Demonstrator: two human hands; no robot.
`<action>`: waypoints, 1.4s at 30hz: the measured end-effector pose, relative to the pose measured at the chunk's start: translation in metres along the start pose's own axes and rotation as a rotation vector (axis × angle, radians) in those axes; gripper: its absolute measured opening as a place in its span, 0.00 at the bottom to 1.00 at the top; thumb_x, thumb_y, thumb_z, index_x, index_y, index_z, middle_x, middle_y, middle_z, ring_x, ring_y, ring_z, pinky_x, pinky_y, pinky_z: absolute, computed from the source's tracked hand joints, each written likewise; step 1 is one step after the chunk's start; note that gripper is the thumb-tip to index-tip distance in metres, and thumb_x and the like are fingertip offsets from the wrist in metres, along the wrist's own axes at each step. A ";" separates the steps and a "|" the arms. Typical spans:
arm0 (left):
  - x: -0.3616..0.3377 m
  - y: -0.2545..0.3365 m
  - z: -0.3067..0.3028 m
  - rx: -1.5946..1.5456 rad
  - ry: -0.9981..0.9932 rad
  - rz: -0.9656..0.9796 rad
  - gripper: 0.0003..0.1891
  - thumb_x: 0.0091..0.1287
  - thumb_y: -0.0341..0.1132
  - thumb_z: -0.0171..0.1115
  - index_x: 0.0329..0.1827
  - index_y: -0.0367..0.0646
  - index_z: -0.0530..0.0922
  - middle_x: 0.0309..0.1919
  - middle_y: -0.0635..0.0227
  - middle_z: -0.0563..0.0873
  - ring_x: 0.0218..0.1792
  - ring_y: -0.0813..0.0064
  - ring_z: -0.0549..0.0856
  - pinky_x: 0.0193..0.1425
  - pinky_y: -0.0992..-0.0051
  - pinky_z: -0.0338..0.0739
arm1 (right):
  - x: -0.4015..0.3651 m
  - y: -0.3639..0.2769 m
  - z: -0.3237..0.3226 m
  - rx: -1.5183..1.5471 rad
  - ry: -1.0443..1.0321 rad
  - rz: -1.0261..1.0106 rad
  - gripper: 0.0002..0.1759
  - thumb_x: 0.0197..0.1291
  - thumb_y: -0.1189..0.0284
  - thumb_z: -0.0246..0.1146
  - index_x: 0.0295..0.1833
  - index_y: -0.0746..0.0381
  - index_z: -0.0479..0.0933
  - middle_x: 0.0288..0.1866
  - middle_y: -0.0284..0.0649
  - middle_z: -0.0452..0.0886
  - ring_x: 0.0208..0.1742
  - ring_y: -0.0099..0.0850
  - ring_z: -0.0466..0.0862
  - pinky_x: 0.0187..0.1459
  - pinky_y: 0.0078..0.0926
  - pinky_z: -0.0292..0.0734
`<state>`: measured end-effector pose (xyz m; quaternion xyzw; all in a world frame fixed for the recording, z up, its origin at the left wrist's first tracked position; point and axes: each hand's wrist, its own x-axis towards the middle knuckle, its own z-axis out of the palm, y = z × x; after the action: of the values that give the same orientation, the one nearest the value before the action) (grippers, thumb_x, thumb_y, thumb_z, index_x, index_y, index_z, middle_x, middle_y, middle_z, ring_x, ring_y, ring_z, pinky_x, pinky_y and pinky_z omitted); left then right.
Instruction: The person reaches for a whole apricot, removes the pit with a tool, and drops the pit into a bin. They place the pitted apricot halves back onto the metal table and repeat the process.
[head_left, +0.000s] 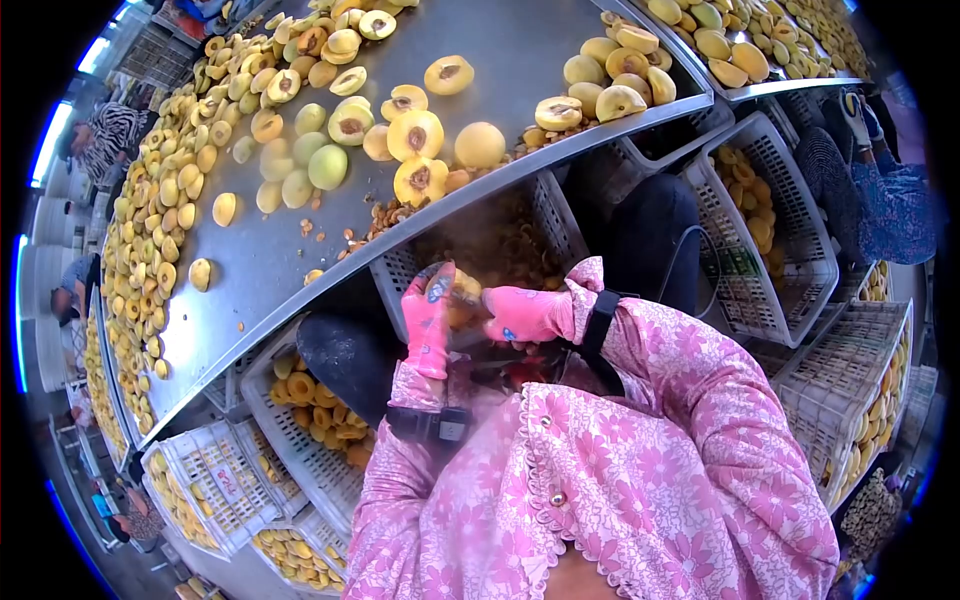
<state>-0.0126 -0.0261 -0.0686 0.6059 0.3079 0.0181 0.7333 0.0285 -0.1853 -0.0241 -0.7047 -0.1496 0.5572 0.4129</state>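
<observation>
Both hands wear pink gloves and meet over a crate in my lap area. My left hand [428,308] is closed on a yellow peach half [466,287], held upright by its side. My right hand [530,314] is closed with its fingertips against the fruit's right side; whether it grips a small tool is hidden. Below them, a white crate [560,215] holds brownish scraps and peach pieces. On the metal table [300,240] just ahead lie cut peach halves [415,135], some showing red-brown centres, and scattered pit bits [385,215] along the edge.
A large pile of peach halves [160,240] covers the table's left side. A crate of hollowed peaches [310,400] stands left of my knee; another crate [790,270] is at the right. Stacked crates [225,480] and other workers [885,200] surround the place.
</observation>
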 end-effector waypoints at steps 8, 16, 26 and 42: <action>0.002 -0.005 -0.005 0.149 -0.061 0.009 0.14 0.60 0.38 0.68 0.43 0.36 0.81 0.34 0.68 0.84 0.32 0.80 0.81 0.37 0.80 0.76 | 0.003 0.006 -0.003 0.101 -0.082 0.046 0.11 0.58 0.69 0.56 0.35 0.68 0.74 0.21 0.34 0.74 0.16 0.24 0.72 0.18 0.22 0.68; 0.006 -0.010 -0.007 0.099 -0.182 -0.083 0.16 0.60 0.39 0.69 0.44 0.37 0.81 0.35 0.68 0.84 0.33 0.81 0.82 0.39 0.81 0.76 | 0.008 0.013 -0.006 0.133 -0.184 0.086 0.08 0.57 0.69 0.57 0.33 0.64 0.73 0.22 0.30 0.72 0.16 0.18 0.69 0.15 0.18 0.65; 0.013 -0.014 -0.006 -0.009 -0.311 -0.132 0.16 0.63 0.39 0.64 0.49 0.37 0.80 0.40 0.64 0.85 0.39 0.75 0.84 0.45 0.77 0.78 | -0.001 0.023 -0.002 0.694 -0.308 0.069 0.08 0.56 0.70 0.60 0.29 0.61 0.72 0.19 0.27 0.69 0.15 0.17 0.68 0.15 0.15 0.63; 0.016 -0.034 0.001 -0.199 -0.230 -0.062 0.16 0.64 0.39 0.64 0.50 0.40 0.80 0.43 0.61 0.85 0.41 0.72 0.84 0.45 0.73 0.79 | 0.000 0.027 0.020 0.855 -0.178 0.028 0.10 0.57 0.69 0.59 0.26 0.60 0.70 0.17 0.28 0.68 0.13 0.18 0.66 0.15 0.15 0.62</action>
<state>-0.0115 -0.0296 -0.1063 0.5187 0.2371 -0.0436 0.8202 0.0038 -0.1939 -0.0449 -0.4215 0.0692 0.6334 0.6453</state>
